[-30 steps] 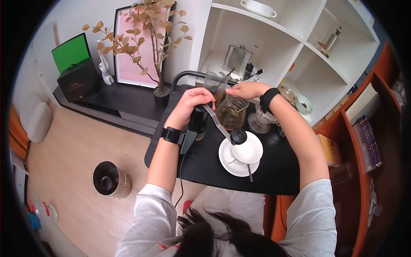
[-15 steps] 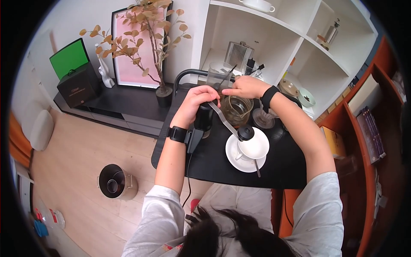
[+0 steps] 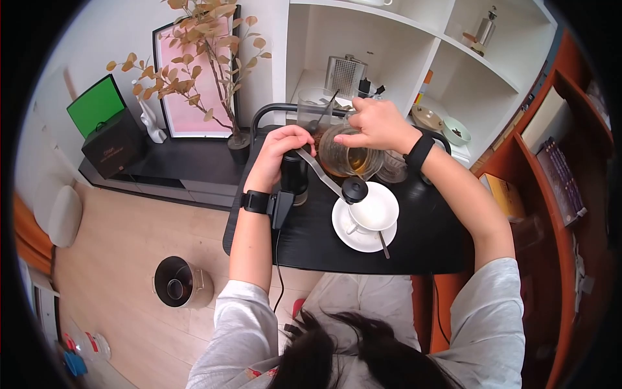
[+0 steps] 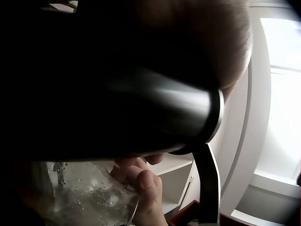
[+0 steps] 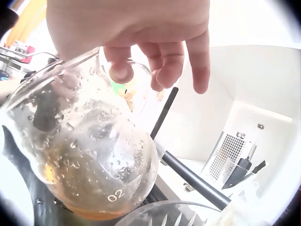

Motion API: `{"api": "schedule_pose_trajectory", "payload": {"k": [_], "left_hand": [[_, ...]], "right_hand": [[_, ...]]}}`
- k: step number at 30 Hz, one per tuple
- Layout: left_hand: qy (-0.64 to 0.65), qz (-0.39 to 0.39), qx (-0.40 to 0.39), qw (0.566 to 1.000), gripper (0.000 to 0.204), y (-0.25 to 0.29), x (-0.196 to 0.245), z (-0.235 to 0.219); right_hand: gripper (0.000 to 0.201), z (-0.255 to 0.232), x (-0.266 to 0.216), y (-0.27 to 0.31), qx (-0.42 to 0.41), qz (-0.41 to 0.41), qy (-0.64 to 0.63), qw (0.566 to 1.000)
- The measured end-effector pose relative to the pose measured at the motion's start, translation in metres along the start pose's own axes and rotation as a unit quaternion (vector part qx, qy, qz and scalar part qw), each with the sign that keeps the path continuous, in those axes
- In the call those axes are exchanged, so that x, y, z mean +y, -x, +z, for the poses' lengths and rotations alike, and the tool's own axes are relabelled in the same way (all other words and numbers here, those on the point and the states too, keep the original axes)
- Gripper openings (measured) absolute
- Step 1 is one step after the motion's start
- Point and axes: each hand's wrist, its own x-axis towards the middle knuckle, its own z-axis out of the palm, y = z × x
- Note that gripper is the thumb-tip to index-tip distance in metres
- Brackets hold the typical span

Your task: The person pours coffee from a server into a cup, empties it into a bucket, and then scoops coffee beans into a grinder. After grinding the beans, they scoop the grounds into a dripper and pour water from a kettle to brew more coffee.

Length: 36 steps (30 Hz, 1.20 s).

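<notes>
My left hand (image 3: 278, 154) grips the top of a black hand coffee grinder (image 3: 295, 178) standing on the black table. From the grinder's top, a metal crank with a round black knob (image 3: 354, 190) reaches out over a white cup (image 3: 381, 209). The cup sits on a saucer (image 3: 350, 238) with a spoon (image 3: 385, 247). My right hand (image 3: 382, 126) holds a glass coffee server (image 5: 99, 155) by its handle, tilted, with amber liquid low inside. In the left wrist view, the dark grinder body (image 4: 155, 108) hides much of the scene.
Behind the server stands a tall clear glass (image 3: 313, 107) with a black stick in it. A ribbed glass piece (image 3: 392, 170) stands to the server's right. White shelves (image 3: 363, 23) rise behind the table; a bin (image 3: 201, 288) stands on the floor at left.
The right hand has taken the glass server by its handle, raised it and tipped it, so its mouth turns toward the cup. The left hand stays at the grinder's top.
</notes>
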Motion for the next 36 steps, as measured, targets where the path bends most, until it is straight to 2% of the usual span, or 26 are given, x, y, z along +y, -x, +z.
{"api": "schedule_pose_trajectory", "payload": {"k": [6,15,18,27,36], "left_hand": [[-0.016,-0.001,0.007,1.0,0.018,0.0,-0.002,-0.001],[-0.037,0.002,0.009,0.999,0.021,0.0,-0.001,0.0],[-0.037,0.001,0.009,0.999,0.021,0.0,-0.002,0.0],[-0.012,0.003,-0.012,1.0,0.019,0.0,0.0,-0.001],[-0.01,0.008,-0.015,1.0,0.018,0.0,0.0,-0.001]], "right_hand": [[0.057,-0.009,-0.009,0.016,0.124,-0.024,0.024,0.992],[0.055,-0.021,-0.019,0.028,0.173,-0.011,0.084,0.981],[0.056,-0.023,-0.02,0.027,0.231,-0.042,0.061,0.97],[0.054,-0.025,-0.024,0.029,0.263,-0.054,0.055,0.962],[0.051,-0.026,-0.025,0.032,0.259,-0.048,0.058,0.963]]}}
